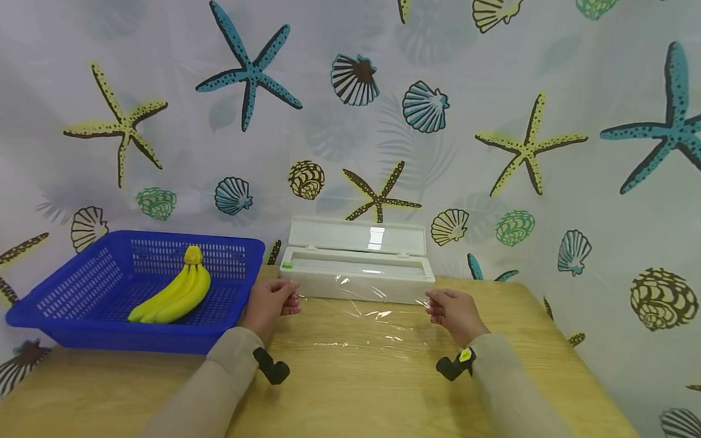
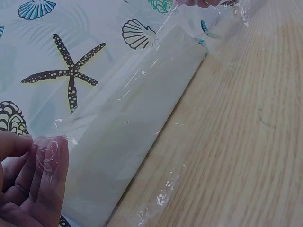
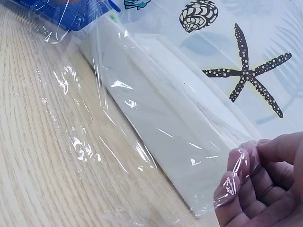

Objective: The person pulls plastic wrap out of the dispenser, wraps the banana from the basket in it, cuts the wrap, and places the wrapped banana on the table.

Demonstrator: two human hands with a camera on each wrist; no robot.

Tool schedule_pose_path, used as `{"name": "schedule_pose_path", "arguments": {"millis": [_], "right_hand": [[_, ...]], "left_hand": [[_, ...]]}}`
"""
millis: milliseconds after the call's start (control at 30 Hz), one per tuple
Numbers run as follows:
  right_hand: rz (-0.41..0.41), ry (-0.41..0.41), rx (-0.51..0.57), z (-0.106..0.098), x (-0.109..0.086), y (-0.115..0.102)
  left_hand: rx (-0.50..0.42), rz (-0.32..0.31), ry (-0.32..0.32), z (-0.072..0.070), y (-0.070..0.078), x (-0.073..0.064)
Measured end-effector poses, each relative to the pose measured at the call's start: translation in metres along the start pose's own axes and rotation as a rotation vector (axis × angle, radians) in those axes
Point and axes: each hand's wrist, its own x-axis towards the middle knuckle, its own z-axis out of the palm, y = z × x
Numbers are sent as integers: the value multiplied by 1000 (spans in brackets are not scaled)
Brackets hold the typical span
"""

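Note:
A sheet of clear cling film hangs between both hands, in front of a white cling film dispenser box whose lid stands up at the back. My left hand pinches the film's left edge between thumb and fingers, near the box's left end. At the other end, my right hand pinches the right edge in the same way. In the right wrist view, film droops toward the wood, with creases catching the light. The left wrist view shows film wrapped over the left fingers.
To the left stands a blue plastic basket with a bunch of bananas in it. Everything rests on a wooden table. A curtain printed with starfish and shells hangs behind the table and along its right side.

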Motion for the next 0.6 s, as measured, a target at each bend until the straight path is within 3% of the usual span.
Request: {"name": "schedule_pose_path", "arguments": {"millis": [600], "right_hand": [[-8, 5, 2, -1, -11, -3]], "left_hand": [[-22, 13, 7, 1, 8, -12]]}}
